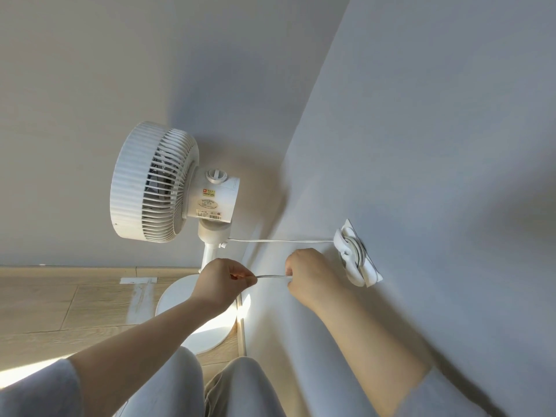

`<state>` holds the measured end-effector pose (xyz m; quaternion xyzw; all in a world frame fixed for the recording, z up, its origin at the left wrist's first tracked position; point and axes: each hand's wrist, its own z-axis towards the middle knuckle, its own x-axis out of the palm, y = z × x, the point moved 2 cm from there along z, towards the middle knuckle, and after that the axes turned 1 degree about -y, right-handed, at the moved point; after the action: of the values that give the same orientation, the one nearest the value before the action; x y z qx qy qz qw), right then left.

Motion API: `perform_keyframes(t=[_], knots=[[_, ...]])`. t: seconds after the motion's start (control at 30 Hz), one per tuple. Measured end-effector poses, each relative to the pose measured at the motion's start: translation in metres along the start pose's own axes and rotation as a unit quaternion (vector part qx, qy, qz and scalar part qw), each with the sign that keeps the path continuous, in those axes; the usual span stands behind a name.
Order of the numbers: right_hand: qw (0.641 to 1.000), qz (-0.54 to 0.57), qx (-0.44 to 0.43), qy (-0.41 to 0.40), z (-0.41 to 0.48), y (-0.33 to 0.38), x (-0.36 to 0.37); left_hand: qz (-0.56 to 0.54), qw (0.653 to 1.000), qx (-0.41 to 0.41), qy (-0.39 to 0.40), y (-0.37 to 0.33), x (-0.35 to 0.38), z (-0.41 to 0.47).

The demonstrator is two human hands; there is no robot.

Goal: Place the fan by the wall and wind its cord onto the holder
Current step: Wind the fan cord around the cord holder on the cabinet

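Head view: I see the fan (pixel 168 182) standing in the corner, the holder (pixel 355 254) at three o'clock from it. Both grips, left hand (pixel 221 281) and right hand (pixel 310 273), pinch the cord (pixel 272 276) taut between them; slack could slip wraps off, I judge.

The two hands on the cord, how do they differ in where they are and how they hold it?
The left hand is out in front of the fan's round base, pinching the cord between thumb and fingers; the right hand is beside the wall, just short of the cord holder, closed around the cord as a fist. Both grip the same short, taut stretch of white cord.
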<state>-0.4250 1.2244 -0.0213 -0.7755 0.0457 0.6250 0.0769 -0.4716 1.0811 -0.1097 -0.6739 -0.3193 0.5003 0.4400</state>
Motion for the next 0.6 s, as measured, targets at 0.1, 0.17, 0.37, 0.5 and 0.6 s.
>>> perform_keyframes(t=[0.1,0.17,0.37,0.5,0.6], knots=[[0.999,-0.034,-0.002,0.022,0.015,-0.001,-0.009,-0.001,1.000,0.011,0.010,0.001,0.004,0.004],[0.999,-0.019,0.004,0.026,0.024,-0.002,-0.018,-0.003,0.999,0.011,0.042,0.004,0.007,0.006],[0.998,-0.024,0.026,0.056,0.048,-0.008,-0.045,-0.058,0.993,-0.004,0.103,0.019,0.008,0.008],[0.997,-0.022,0.045,0.050,0.064,-0.014,-0.065,-0.090,0.988,-0.029,0.124,0.027,0.005,0.006],[0.992,0.018,0.089,0.088,0.080,-0.026,-0.078,-0.102,0.986,-0.035,0.126,0.029,0.001,0.006]])
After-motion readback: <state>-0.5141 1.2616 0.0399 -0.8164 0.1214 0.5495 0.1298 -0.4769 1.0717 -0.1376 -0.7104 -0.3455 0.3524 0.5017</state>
